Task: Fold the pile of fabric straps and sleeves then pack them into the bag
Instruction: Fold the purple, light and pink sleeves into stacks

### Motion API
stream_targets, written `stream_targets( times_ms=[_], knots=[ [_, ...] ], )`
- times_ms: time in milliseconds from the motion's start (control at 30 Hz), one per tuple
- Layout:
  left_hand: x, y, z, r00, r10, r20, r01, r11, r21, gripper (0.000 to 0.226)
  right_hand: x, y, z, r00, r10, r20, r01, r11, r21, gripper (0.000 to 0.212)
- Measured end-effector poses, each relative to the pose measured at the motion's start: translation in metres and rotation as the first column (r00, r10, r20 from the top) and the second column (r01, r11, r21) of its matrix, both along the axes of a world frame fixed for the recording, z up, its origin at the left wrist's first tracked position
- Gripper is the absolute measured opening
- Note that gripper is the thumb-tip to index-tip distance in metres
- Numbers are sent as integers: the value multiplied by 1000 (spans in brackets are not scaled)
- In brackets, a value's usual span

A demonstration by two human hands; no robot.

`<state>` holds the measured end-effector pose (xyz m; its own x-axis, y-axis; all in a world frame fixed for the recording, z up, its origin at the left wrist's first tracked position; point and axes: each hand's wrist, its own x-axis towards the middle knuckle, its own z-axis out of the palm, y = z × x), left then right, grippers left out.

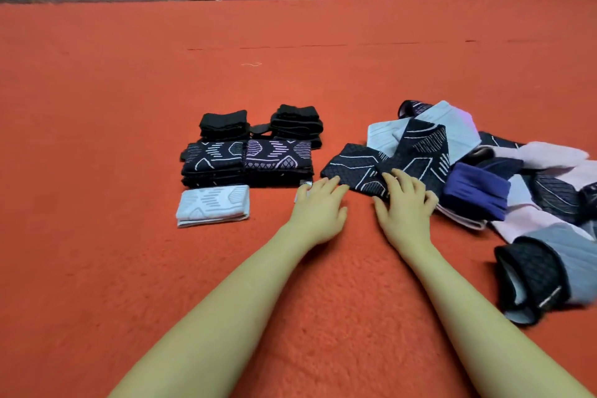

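1. Fingers of my right hand (405, 203) lie loosely spread atop the dark patterned sleeve (361, 171); whether they pinch it, I can't tell.
2. My left hand (318, 207) rests flat, fingertips touching the sleeve's near edge.
3. Folded stacks (245, 155) sit left, the unfolded pile (517, 178) right, on orange carpet (129, 107).

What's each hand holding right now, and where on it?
Nothing is gripped. The left hand and right hand lie flat, fingers extended, fingertips resting on the near edge of the dark patterned sleeve.
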<state>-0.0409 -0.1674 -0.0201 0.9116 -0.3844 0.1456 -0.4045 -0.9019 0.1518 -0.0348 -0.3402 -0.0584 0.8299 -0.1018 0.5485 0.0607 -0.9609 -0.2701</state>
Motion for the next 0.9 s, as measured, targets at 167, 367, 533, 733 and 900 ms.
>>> stream_targets(
  times_ms=[167, 367, 533, 733, 900],
  knots=[
    [27, -28, -11, 1000, -16, -21, 15, 999, -38, 49, 10, -5, -9, 996, -84, -13, 85, 994, 65, 44],
    [49, -59, -12, 996, -2, 85, 25, 964, -266, 46, 15, -5, -14, 982, -129, 140, 120, 990, 72, 34],
    [75, -80, -2, 999, -37, 35, 44, 974, -223, 42, 16, -3, -12, 972, -161, 169, 138, 980, 143, 33],
    [81, -82, -7, 995, 85, 59, -57, 926, -374, 22, 15, -4, -12, 984, -116, 132, 85, 972, 220, 34],
    [62, -75, 6, 984, 86, 154, -25, 933, -358, 19, 5, -5, -6, 986, -84, 145, 41, 959, 279, 46]
  ],
)
